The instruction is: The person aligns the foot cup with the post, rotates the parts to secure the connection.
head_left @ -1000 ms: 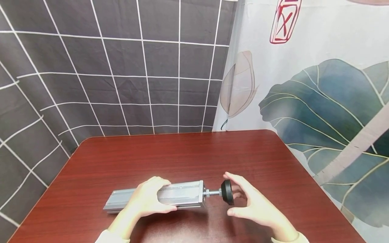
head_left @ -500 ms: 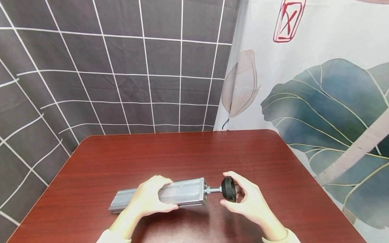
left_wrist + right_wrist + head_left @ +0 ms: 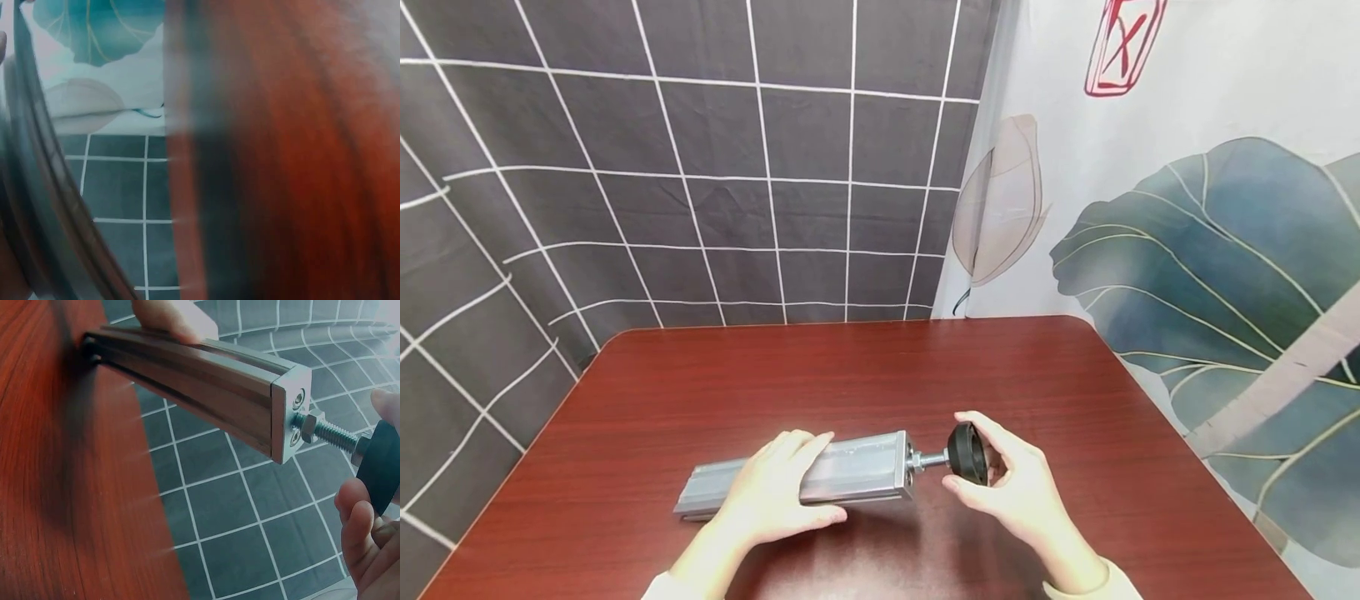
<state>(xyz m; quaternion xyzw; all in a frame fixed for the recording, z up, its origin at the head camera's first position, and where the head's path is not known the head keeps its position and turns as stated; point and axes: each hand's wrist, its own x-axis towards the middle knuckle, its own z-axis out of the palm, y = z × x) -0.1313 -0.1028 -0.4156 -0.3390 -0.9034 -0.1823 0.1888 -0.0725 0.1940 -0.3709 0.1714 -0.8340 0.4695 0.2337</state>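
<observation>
A silver aluminium profile (image 3: 861, 468) is held in my left hand (image 3: 775, 492), thumb on the near side and fingers over the far side. From its right end plate (image 3: 292, 415) sticks a threaded stud (image 3: 334, 434) with a nut, leading to a black levelling foot (image 3: 966, 454). Thumb and fingers of my right hand (image 3: 1018, 483) pinch that foot by its rim. The profile's right end is raised off the tabletop; its far end looks near or on the surface. In the left wrist view the profile (image 3: 44, 175) is a blurred strip along the left edge.
The reddish-brown wooden table (image 3: 760, 375) spreads beneath both hands. Behind it hangs a dark grey cloth with a white grid (image 3: 805, 217), and at the right a white curtain with leaf prints (image 3: 1210, 242).
My right hand has moved from loosely around the levelling foot to pinching it. The foot tilts so its underside shows more, and the profile has shifted slightly right and its right end up.
</observation>
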